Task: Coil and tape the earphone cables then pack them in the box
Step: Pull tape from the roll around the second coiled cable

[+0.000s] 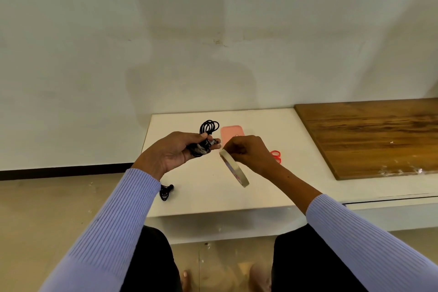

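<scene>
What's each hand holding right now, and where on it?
Left hand grips the coiled black earphone cable around the bundle's lower half. Right hand pinches the clear tape roll at its top rim.

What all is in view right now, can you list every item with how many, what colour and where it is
coiled earphone cable: one, black, held in the left hand above the table
second earphone bundle: one, black, on the table's near left edge, partly behind the left sleeve
tape roll: one, clear to pale, held by the right hand
box: one, pink, on the table behind the hands
scissors: one, red handles, mostly hidden behind the right hand
table: one, white
wooden board: one, brown, on the right
left hand: grips the cable
right hand: pinches the tape roll
</scene>
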